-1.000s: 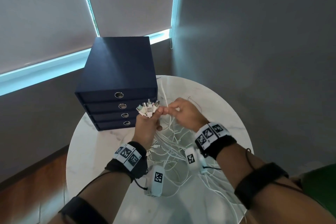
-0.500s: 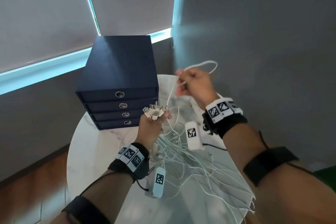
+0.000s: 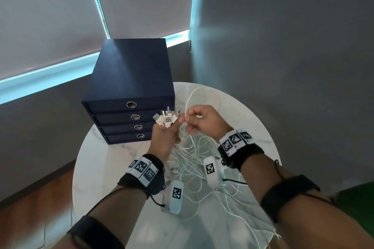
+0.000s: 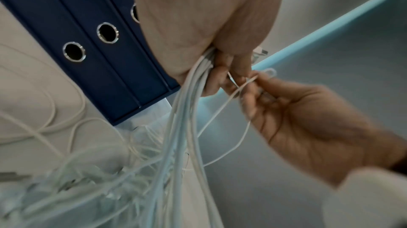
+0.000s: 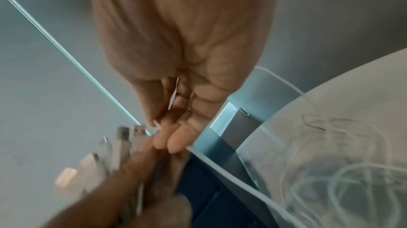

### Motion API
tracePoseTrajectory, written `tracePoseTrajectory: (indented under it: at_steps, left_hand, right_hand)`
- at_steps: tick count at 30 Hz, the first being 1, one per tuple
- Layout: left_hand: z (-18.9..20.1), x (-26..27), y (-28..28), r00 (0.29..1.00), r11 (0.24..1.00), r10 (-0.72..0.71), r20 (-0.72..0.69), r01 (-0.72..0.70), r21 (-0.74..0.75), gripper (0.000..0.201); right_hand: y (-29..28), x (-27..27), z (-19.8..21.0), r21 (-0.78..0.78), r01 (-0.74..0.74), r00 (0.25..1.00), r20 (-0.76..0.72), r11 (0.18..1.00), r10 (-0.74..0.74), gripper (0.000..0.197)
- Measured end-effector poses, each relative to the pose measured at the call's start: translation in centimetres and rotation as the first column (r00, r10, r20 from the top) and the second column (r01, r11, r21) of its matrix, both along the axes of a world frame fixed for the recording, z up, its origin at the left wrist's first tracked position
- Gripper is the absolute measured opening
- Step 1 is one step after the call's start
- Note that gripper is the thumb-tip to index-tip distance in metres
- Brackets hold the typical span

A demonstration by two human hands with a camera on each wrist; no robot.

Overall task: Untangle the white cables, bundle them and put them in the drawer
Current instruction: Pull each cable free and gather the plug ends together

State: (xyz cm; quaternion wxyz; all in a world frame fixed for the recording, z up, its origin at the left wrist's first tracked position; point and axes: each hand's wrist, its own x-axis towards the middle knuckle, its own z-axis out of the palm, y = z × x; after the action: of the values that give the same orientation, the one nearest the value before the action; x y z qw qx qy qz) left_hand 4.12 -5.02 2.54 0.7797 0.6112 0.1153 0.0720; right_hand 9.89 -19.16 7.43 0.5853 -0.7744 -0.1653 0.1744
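My left hand (image 3: 165, 137) grips a bunch of white cables just below their plugs (image 3: 166, 119), which fan out above the fist. The bunch hangs down from the fist (image 4: 187, 110) into a tangled heap of white cables (image 3: 194, 159) on the round white table (image 3: 105, 168). My right hand (image 3: 202, 121) is beside the left fist, its fingers touching the left fingers, and pinches one thin white cable (image 4: 242, 85) whose loop (image 3: 204, 95) arcs over the table behind. The navy drawer box (image 3: 131, 79) stands just behind the left hand, all its drawers closed.
The table's far rim sits close to a grey wall (image 3: 283, 46) on the right and a window blind (image 3: 50, 16) behind the box. Loose cable ends trail over the table's near right edge (image 3: 269, 234). Wooden floor (image 3: 30, 208) shows at lower left.
My right hand, which was raised high pulling a cable loop half a second ago, has come back down to the left fist. The left hand stayed where it was with its bunch.
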Motion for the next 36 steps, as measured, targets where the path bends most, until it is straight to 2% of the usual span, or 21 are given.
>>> tracePoseTrajectory:
  at_steps: [4,7,10,13,15,17,19,21,23,25,27,30,33,36]
  left_hand:
    - [-0.4,-0.2,-0.3,0.994,0.997,-0.07,-0.089,0.067,-0.037,0.024]
    - [-0.4,-0.5,-0.7,0.98,0.988,-0.151,-0.128,0.152,0.0,0.013]
    - [-0.6,-0.5,-0.8,0.983,0.989,-0.132,-0.128,0.139,0.05,0.009]
    - [-0.5,0.0,-0.4,0.994,0.999,-0.028,-0.104,0.031,0.03,0.006]
    - [-0.1,0.3,-0.1,0.997,0.999,0.03,-0.072,-0.028,0.02,0.01]
    - [0.5,0.7,-0.2,0.998,0.999,0.046,-0.043,-0.045,0.015,0.014]
    - [0.8,0.9,-0.4,0.998,0.999,0.047,-0.038,-0.047,0.004,0.014]
    - [0.6,0.9,-0.5,0.998,0.999,0.048,-0.051,-0.048,-0.004,0.015]
    - [0.1,1.0,-0.2,0.993,0.998,0.064,-0.101,-0.063,0.006,0.017]
    - [-0.8,0.9,0.0,0.984,0.997,0.079,-0.159,-0.078,0.012,0.015]
    - [-1.7,0.6,0.2,0.973,0.995,0.097,-0.208,-0.096,0.013,0.015]
    - [-2.8,0.2,0.4,0.965,0.993,0.121,-0.235,-0.115,0.04,0.014]
    - [-3.6,-0.3,0.9,0.952,0.986,0.166,-0.256,-0.162,0.037,0.015]
    - [-4.1,-0.8,1.6,0.951,0.984,0.178,-0.252,-0.177,0.029,0.016]
  right_hand:
    - [0.6,1.4,3.0,0.256,0.122,0.992,-0.011,0.959,-0.124,0.008]
    - [1.0,2.0,4.7,0.449,0.149,0.988,-0.026,0.881,-0.154,0.005]
    - [1.0,1.7,4.6,0.497,0.169,0.984,-0.038,0.851,-0.174,0.005]
    - [0.3,0.6,1.7,0.339,0.184,0.983,-0.064,0.923,-0.172,0.008]
    - [-0.5,-0.6,-0.9,0.124,0.118,0.99,-0.098,0.985,-0.106,0.013]
    - [-0.9,-1.8,-3.3,-0.093,0.001,0.99,-0.141,0.996,-0.014,0.01]
    - [-1.0,-2.6,-4.5,-0.163,-0.052,0.98,-0.196,0.985,0.019,0.012]
    - [-0.9,-2.7,-4.1,-0.196,-0.063,0.986,-0.164,0.979,0.031,0.02]
    - [-0.8,-2.3,-2.2,-0.205,-0.034,0.998,-0.05,0.978,0.024,0.024]
    - [-0.9,-1.1,0.6,-0.069,0.037,0.999,0.006,0.997,-0.037,0.026]
    - [-1.3,0.6,3.8,0.115,0.114,0.993,-0.033,0.987,-0.111,0.027]
    - [-2.3,2.6,8.7,0.282,0.218,0.976,-0.048,0.934,-0.214,0.027]
    - [-4.1,4.2,13.4,0.334,0.343,0.931,0.003,0.878,-0.365,0.024]
    - [-7.8,6.0,15.6,0.387,0.442,0.882,-0.024,0.81,-0.47,0.025]
